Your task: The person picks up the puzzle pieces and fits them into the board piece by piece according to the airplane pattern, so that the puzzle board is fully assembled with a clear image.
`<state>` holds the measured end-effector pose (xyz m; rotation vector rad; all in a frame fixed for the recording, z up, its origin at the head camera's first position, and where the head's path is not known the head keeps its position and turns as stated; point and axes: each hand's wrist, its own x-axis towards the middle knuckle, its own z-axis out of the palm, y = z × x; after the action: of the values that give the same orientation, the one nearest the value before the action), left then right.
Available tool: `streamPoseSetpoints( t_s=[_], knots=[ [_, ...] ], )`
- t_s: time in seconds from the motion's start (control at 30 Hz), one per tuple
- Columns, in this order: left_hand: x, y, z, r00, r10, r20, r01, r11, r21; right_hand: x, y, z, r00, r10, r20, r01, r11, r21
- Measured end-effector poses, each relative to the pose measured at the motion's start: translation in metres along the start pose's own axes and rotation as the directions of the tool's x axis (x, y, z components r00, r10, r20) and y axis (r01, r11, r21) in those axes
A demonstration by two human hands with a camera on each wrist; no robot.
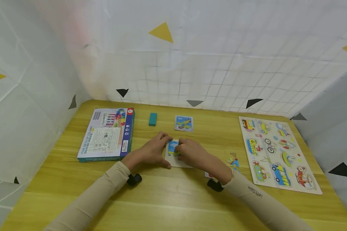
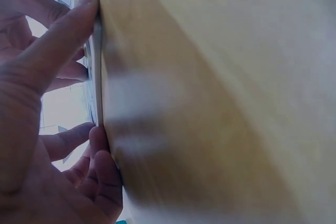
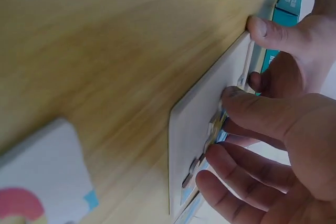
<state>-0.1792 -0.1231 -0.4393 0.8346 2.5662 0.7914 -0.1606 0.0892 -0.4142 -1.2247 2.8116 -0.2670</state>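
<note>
Right wrist view: board [image 3: 194,114], pale and flat, its rounded near corner covered in the head view.
Left wrist view: thin edge, low against the woodgrained table [image 1: 173,199].
Board axis: between the hands; blue of inlay [image 1: 173,147] faces away; long axis hidden.
Left hand [image 1: 151,151]: grasping board's left edge.
Right hand [image 1: 193,153]: fingertips at inlay; pinch cannot be told.

I'm looking into a small makeshift tabletop booth, triangle-printed white cloth [image 1: 202,67] hung far, left and right, wood-grain table [image 1: 173,202] between, boxed bead toy [image 1: 105,136] left, vehicle puzzle board [image 1: 267,160] right
</note>
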Motion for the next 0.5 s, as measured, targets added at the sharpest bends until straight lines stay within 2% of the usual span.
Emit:
streamPoseSetpoints(
  t_s=[0.1,0.23,0.33,0.5],
  knots=[
    [0.0,-0.001,0.0,1.0,-0.005,0.004,0.005,1.0,-0.001,-0.002,0.003,0.002,1.0,-0.004,-0.003,0.004,1.0,0.014],
    [0.0,-0.001,0.001,1.0,-0.012,0.002,0.012,1.0,-0.005,-0.009,0.007,-0.003,1.0,0.009,-0.027,-0.006,0.996,0.088],
    [0.0,-0.001,0.002,1.0,-0.02,0.003,0.02,1.0,-0.007,-0.022,0.011,-0.011,0.998,0.044,-0.054,-0.035,0.988,0.154],
    [0.0,0.0,0.002,1.0,-0.027,0.003,0.027,1.0,-0.001,-0.049,0.021,-0.023,0.986,0.12,-0.116,-0.1,0.981,0.166]
  ],
)
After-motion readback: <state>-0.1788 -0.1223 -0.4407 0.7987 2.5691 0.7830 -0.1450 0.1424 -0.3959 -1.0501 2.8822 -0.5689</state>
